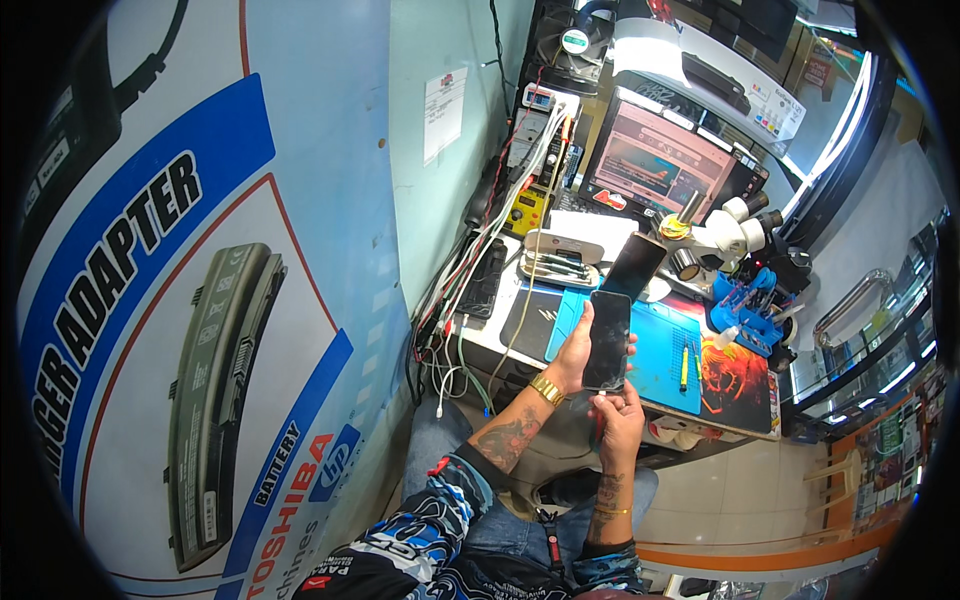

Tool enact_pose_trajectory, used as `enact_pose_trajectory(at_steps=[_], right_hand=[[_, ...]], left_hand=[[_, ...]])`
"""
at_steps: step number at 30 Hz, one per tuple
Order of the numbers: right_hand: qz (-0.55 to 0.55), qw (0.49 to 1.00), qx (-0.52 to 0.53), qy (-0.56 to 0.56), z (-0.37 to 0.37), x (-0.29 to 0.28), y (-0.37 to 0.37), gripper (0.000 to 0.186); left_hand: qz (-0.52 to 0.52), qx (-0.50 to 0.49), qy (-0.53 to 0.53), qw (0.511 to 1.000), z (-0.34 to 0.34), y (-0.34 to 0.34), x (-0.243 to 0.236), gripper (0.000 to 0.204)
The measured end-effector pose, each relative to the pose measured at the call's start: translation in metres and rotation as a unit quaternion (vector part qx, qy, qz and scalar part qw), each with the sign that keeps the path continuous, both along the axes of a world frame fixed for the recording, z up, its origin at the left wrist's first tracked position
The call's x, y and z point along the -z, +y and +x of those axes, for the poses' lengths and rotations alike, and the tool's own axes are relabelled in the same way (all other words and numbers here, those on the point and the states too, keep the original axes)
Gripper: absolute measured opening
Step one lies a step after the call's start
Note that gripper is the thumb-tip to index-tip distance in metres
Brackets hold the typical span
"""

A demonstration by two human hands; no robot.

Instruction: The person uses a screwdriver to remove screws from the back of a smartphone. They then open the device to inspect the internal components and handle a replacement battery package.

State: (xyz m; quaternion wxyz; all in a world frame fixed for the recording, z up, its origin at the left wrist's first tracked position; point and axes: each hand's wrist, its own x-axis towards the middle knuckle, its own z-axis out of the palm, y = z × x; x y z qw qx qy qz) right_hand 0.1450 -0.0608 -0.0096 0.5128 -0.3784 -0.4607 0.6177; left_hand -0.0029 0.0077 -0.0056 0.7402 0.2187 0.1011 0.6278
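My left hand (574, 352) is wrapped round a black smartphone (607, 340) with a dark, smudged screen, tilted up in front of me. At the phone's lower edge, my right hand (622, 418) pinches a small white cable plug (599, 398). Whether the plug is fully seated in the port cannot be made out. Just behind the held phone, a second dark phone (637, 262) stands tilted over the workbench. Beneath them lies a blue repair mat (660, 345), with a yellow pen-like tool (685, 368) on its right part.
A microscope (735, 232) stands behind the mat, beside a blue tool organizer (748, 315). Left of the mat are an open tool case (560, 262) and hanging cables (455, 300). A lit monitor (655, 155) stands at the back. A wall with a large poster (300, 330) borders my left.
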Motion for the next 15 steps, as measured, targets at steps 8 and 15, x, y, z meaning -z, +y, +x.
enact_pose_trajectory(at_steps=[8,15], right_hand=[[-0.019,1.0,-0.01,0.003,0.0057,-0.0006,0.0035,0.062],[-0.036,0.999,-0.021,0.02,0.0076,0.0007,0.004,0.068]], left_hand=[[-0.009,-0.004,0.053,0.999,-0.0001,-0.0014,-0.0049,0.084],[0.001,-0.004,0.061,0.998,-0.001,-0.0035,-0.0056,0.085]])
